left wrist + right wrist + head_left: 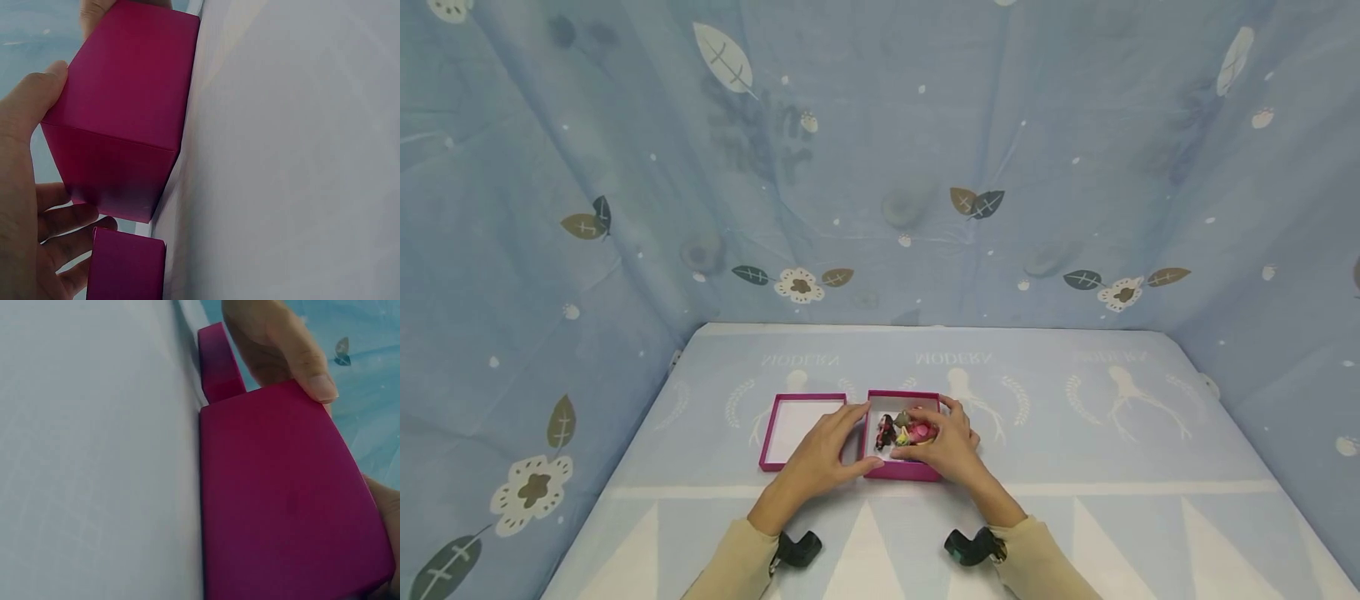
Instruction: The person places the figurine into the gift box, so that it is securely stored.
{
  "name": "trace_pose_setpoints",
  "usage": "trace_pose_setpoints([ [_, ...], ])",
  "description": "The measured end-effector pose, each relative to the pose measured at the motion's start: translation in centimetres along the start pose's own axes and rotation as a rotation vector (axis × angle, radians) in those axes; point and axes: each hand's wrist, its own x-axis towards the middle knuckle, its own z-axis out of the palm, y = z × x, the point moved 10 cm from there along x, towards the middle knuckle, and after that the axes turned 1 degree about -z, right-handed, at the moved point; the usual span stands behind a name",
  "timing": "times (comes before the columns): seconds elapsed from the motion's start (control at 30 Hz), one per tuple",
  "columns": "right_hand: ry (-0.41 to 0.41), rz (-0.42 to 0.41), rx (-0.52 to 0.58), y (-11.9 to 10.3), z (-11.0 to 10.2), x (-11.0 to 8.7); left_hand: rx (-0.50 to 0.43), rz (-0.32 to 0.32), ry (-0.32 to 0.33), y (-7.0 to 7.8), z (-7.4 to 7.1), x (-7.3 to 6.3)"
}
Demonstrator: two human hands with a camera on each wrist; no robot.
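Note:
A magenta box [902, 472] with a white inside stands without its lid at the middle of the table. In it lie several small colourful trinkets, among them a dark one with red and white [885, 432] and a pink one [922, 431]. My left hand [820, 446] holds the box at its left side, thumb on the near rim and fingers by the far left corner. My right hand [951, 446] reaches over the right rim, thumb and forefinger in the box around the trinkets. Whether it pinches one cannot be seen. The wrist views show mostly the box's outer walls.
Just left of the box lies its shallow magenta lid [765, 442], white inside facing up. A pale patterned cloth covers the table [1075, 450]. Blue printed fabric [880, 167] hangs behind and on both sides.

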Motion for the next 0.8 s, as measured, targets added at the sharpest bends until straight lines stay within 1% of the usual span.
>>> trace_pose_setpoints([
  [0.1,-0.031,0.018,-0.021,0.12,0.33,0.04,0.004,-0.003,-0.003,-0.07,0.08,-0.02],
  [0.23,-0.048,0.03,-0.04,0.08,0.51,0.11,-0.001,-0.008,-0.007,-0.08,0.09,-0.02],
  [0.37,-0.043,0.023,-0.063,-0.15,0.42,0.17,-0.005,-0.01,-0.01,-0.03,0.11,0.01],
  [0.57,-0.03,-0.001,-0.06,-0.43,0.37,0.32,0.004,-0.001,0.0,-0.01,0.06,-0.06],
  [0.8,-0.03,-0.008,-0.06,-0.49,0.34,0.32,0.002,0.005,0.008,0.01,0.01,-0.06],
])
